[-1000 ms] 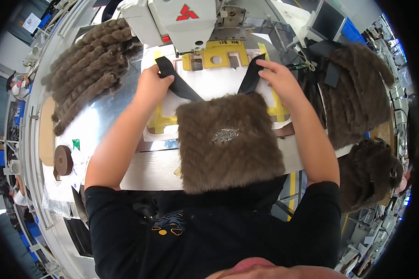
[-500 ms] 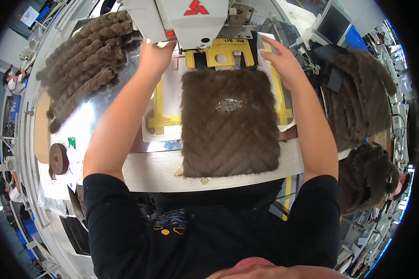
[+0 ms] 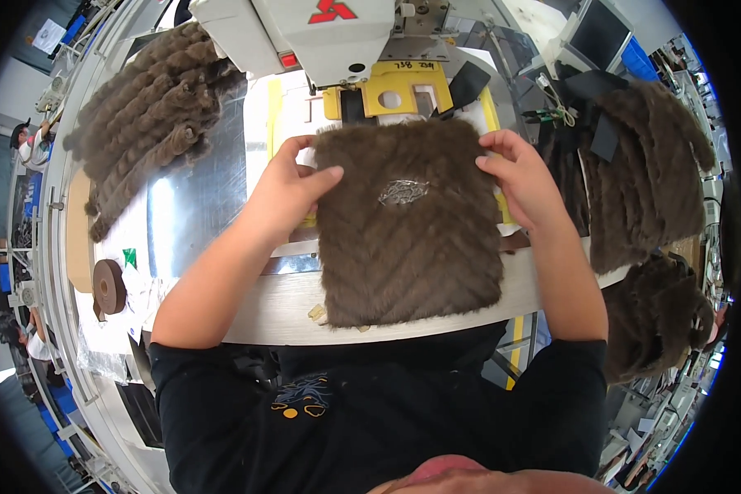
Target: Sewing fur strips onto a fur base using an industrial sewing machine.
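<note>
A brown fur panel (image 3: 407, 263), nearly square, lies in front of me with a small silver embroidered patch (image 3: 403, 192) in its upper half. My left hand (image 3: 296, 185) grips its upper left edge, thumb on top of the fur and fingertips partly hidden. At the upper right edge, my right hand (image 3: 514, 169) pinches the panel between thumb and fingers. Just beyond the fur sits a yellow-covered clamp plate (image 3: 389, 100) with a round hole, under the white head of an embroidery machine (image 3: 321, 41). A yellow-taped white sheet (image 3: 259, 132) shows beside the panel.
Long brown fur strips (image 3: 152, 107) are heaped at the far left. More fur pieces (image 3: 646, 173) lie on the right, with another pile (image 3: 659, 317) nearer. A roll of brown tape (image 3: 109, 286) rests at the left. A dark screen (image 3: 597, 37) stands at the back right.
Both hands have come back toward me from beside the machine head onto the panel's upper edges and taken hold of it. The panel sits slightly nearer to me.
</note>
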Demonstrator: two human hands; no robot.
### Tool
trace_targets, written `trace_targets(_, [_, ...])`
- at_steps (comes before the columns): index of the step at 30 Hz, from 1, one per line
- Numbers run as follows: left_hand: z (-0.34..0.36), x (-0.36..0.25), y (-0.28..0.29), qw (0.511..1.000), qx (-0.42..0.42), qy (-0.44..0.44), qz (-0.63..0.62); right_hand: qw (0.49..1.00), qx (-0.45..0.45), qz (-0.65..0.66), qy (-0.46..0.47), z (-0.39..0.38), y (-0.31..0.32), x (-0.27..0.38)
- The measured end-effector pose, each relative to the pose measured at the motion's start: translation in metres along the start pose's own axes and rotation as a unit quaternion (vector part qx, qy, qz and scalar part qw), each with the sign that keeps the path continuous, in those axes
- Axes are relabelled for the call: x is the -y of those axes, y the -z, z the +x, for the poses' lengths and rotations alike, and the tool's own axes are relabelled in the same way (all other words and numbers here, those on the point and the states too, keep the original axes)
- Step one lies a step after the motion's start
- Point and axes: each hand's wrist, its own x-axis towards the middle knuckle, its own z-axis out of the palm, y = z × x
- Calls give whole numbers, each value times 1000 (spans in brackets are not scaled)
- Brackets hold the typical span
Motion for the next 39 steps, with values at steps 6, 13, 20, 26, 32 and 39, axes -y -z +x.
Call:
trace_targets(6, [2,12,-14,911,-65,-207,350,956,37,-289,-11,-23,-4,10])
trace_targets(13, [18,15,-27,863,-91,-281,411,906,-39,-416,70,-21,-2,10])
trace_targets(20, [19,9,-11,851,-154,-258,430,875,-17,-473,103,9,-28,23])
trace_targets(26, [43,10,-2,828,-183,-286,446,851,-12,-511,122,26,-31,25])
trace_targets(32, [64,-4,0,828,-180,-259,463,829,-6,-538,150,53,-26,26])
trace_targets(39, [69,-7,7,837,-160,-278,444,871,14,-488,62,60,-28,44])
